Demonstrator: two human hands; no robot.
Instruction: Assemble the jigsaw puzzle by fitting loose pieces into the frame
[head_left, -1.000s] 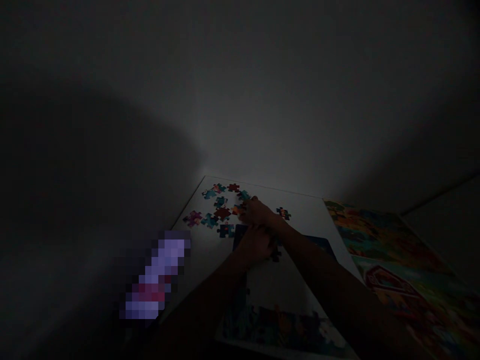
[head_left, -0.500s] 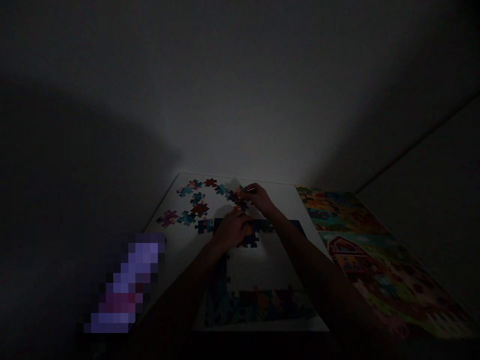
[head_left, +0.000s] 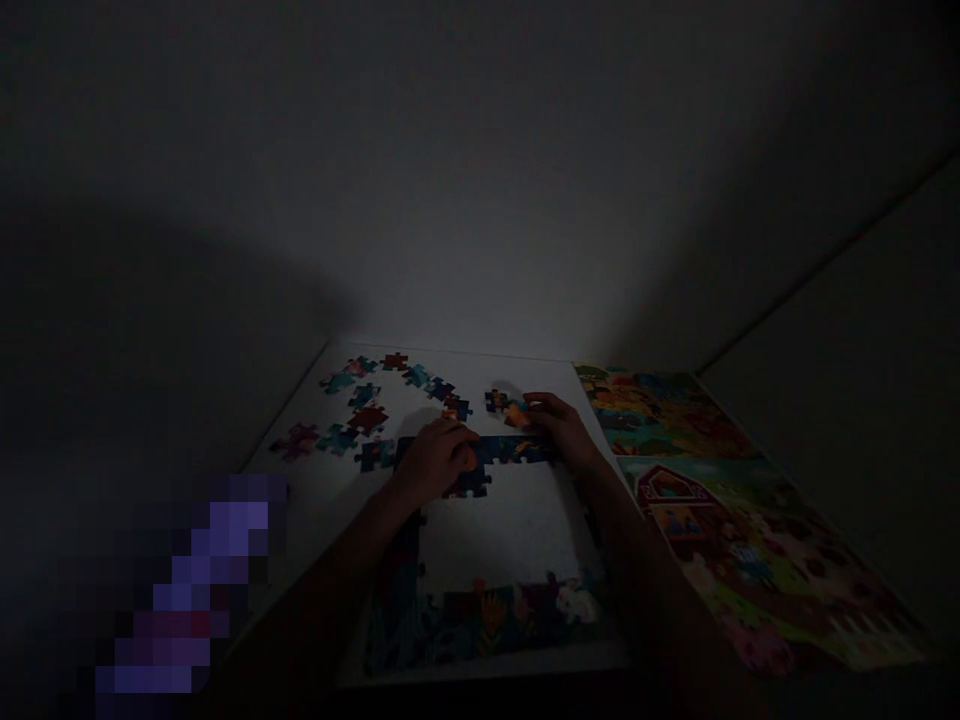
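Left hand [head_left: 435, 460] and right hand [head_left: 555, 425] touch dark-blue jigsaw pieces [head_left: 514, 450].

A pale grey wall [head_left: 480, 180] rises behind the far edge of the white board [head_left: 517, 370], faintly lit just above it and fading into heavy shadow toward the left, while a straight dark seam [head_left: 825, 262] climbs diagonally across the dim right side

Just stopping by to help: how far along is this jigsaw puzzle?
Done: the bottom border and left edge look built, with a dark top row joined on. In hand: the right hand is at an orange-and-blue piece, the left hand on the top row. Left: the white middle and the loose pieces.
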